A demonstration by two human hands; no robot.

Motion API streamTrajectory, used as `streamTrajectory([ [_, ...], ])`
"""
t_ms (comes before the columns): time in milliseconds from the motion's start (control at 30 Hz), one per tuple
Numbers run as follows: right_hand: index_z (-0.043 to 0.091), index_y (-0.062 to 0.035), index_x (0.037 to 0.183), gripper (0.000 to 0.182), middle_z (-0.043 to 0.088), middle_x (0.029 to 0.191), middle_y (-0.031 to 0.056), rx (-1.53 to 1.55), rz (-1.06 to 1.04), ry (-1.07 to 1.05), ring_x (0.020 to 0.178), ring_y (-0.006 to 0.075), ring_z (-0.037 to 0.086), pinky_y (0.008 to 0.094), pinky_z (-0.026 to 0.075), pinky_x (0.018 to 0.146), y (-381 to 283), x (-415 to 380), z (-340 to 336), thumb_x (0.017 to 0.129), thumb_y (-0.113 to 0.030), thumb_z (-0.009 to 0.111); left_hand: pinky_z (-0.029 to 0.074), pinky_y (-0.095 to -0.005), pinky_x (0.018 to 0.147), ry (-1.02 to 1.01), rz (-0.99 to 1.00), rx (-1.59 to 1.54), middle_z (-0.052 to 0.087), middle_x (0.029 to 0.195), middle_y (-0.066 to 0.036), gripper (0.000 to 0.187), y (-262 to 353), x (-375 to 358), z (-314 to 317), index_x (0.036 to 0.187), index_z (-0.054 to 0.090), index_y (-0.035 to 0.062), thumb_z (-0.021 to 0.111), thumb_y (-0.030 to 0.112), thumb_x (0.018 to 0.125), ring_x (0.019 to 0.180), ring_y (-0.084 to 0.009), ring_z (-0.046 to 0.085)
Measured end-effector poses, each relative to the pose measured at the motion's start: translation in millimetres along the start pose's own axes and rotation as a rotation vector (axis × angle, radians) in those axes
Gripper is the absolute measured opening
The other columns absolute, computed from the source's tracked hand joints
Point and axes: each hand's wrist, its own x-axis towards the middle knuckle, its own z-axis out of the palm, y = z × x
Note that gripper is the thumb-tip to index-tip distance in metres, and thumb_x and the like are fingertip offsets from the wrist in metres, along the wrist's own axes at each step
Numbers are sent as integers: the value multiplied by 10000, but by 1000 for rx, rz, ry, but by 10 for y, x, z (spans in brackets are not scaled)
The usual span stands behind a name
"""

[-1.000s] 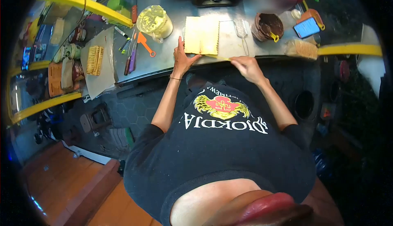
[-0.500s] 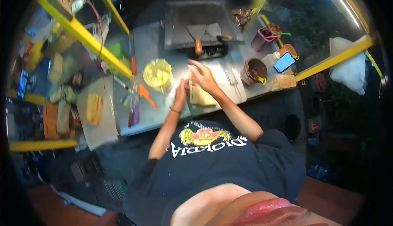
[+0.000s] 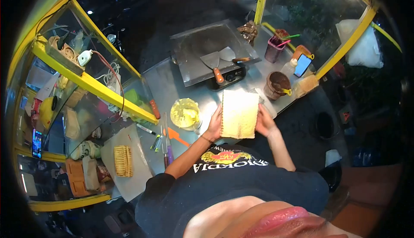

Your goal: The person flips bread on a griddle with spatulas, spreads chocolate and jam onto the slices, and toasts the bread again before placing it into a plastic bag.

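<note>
A pale yellow rectangular slab of bread [image 3: 239, 116] is held up in front of my chest, its broad face toward the camera and brightly lit. My left hand [image 3: 214, 125] grips its left edge, and my right hand [image 3: 265, 122] has hold of the right edge; some fingers are hidden behind the slab. To the left of the bread stands a tub of yellow spread [image 3: 185, 113]. Partly covered by the bread and my right hand is a light cutting board [image 3: 268, 102].
A flat griddle [image 3: 194, 61] with scrapers [image 3: 217, 70] lies beyond. At right are a brown pot [image 3: 276, 86], a phone [image 3: 303, 65] and more bread [image 3: 305, 87]. An orange spatula [image 3: 177, 136] and a sliced bread block [image 3: 123, 161] on paper are at left.
The bread has been lifted off the board and is now held between both hands. My right hand moved from above it to its right edge. The camera view has shifted and tilted.
</note>
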Motion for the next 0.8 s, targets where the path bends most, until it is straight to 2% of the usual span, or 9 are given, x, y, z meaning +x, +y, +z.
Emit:
streamTrajectory([
  [100, 487, -44, 1323, 570, 616, 1227, 106, -177, 4, -97, 1106, 226, 605, 395, 445, 1001, -241, -32, 175, 999, -500, 375, 381, -445, 1077, -17, 9, -103, 476, 1404, -136, 649, 165, 25, 331, 1430, 375, 60, 346, 535, 988, 1274, -284, 484],
  [200, 621, -57, 1017, 436, 637, 897, 62, -455, -33, 0, 822, 141, 622, 323, 521, 776, -630, 53, 181, 1001, -449, 430, 374, -476, 1076, -89, 74, -156, 461, 1415, -151, 690, 351, 0, 753, 1425, 388, 65, 359, 579, 966, 1276, -320, 477],
  [400, 597, 1, 1038, 338, 639, 809, 68, -537, -240, 173, 637, 129, 601, 263, 523, 625, -709, -354, -272, 1005, -304, 456, 435, -463, 1026, 59, 476, 296, 528, 1326, -170, 703, 1691, 355, 1212, 1357, 454, 25, 386, 590, 945, 1180, -325, 550],
  [500, 592, -9, 1054, 301, 638, 786, 73, -468, -169, 280, 607, 137, 599, 280, 523, 576, -374, -754, -662, 1003, -276, 462, 464, -474, 999, -131, 326, 479, 539, 1314, -188, 676, 2593, 799, 1168, 1370, 429, 16, 383, 554, 964, 1189, -317, 554],
  [533, 594, -15, 1055, 298, 639, 784, 71, -440, -155, 297, 605, 136, 600, 285, 522, 560, -263, -898, -767, 1002, -281, 468, 447, -427, 1022, -96, 315, 749, 530, 1332, -185, 667, 2861, 1061, 979, 1368, 429, -12, 412, 521, 968, 1203, -293, 549],
  [633, 608, -25, 1035, 300, 647, 780, 66, -255, -99, 466, 621, 148, 622, 295, 538, 579, 58, -1336, -1073, 996, -297, 490, 308, -352, 1113, 48, 786, 2234, 455, 1415, -211, 748, 3094, 1944, 312, 1388, 406, -43, 535, 519, 912, 1308, -323, 448],
  [667, 613, -28, 1030, 298, 649, 778, 66, -193, -77, 501, 630, 154, 630, 302, 545, 590, 178, -1460, -1185, 995, -299, 494, 278, -364, 1126, 8, 559, 2371, 438, 1432, -198, 743, 3085, 2234, -209, 1406, 407, -3, 506, 544, 913, 1327, -345, 416],
  [733, 619, -28, 1043, 314, 655, 775, 76, -120, -54, 548, 626, 156, 635, 320, 553, 604, 390, -1700, -1501, 979, -320, 524, 283, -343, 1123, 154, 535, 2755, 428, 1448, -169, 722, 2770, 2287, -126, 1407, 423, 33, 435, 574, 929, 1334, -348, 405],
  [800, 618, -35, 1053, 352, 662, 791, 84, -76, -32, 657, 632, 177, 640, 346, 557, 601, 590, -1963, -1917, 958, -366, 546, 260, -402, 1136, 239, 153, 2245, 383, 1486, -140, 720, 2960, 2546, 165, 1431, 400, 68, 351, 595, 942, 1382, -329, 336],
])
